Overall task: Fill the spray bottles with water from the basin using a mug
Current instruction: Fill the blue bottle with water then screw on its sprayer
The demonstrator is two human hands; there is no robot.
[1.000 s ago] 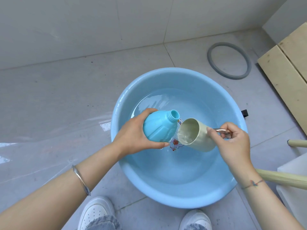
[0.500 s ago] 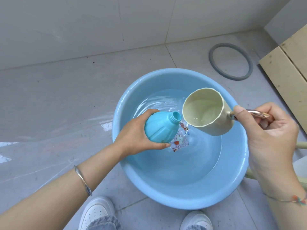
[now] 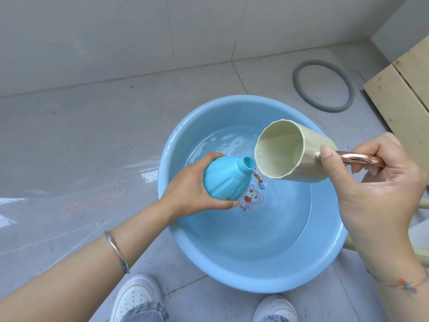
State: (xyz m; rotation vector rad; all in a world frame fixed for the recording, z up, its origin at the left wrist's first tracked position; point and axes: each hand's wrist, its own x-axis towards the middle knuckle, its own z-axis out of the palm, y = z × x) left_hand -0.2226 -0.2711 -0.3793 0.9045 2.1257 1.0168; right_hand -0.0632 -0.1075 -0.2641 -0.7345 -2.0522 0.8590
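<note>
Lift of the mug (image 3: 292, 152) is the change: a second ago it lay low at the water line beside the bottle's neck, and now it hangs above the basin (image 3: 255, 280) toward two o'clock, tipped on its side with its mouth facing nine o'clock. Its lower lip sits just beside the open neck of the blue spray bottle (image 3: 226, 177), on the neck's three o'clock side; whether lip and neck touch I cannot tell. A little water seems to lie along the mug's lower wall, yet no stream shows crossing to the neck.

The bottle has barely shifted. It stays over the basin's nine o'clock half, leaning so its neck points up toward two o'clock, with the left hand (image 3: 188, 191) behind it and the fingers (image 3: 212, 156) curled round its body. The right hand (image 3: 380, 182) has risen with the mug, its fingers wrapped round the copper-coloured handle (image 3: 350, 158) and the thumb pressed where handle meets wall.

Water (image 3: 267, 228) in the basin is still rippled around a cartoon sticker (image 3: 251, 196) on the bottom.

My reading: scooping is finished and pouring is about to begin. The neck is narrow against the wide lip, so some spill back into the basin seems likely.
</note>
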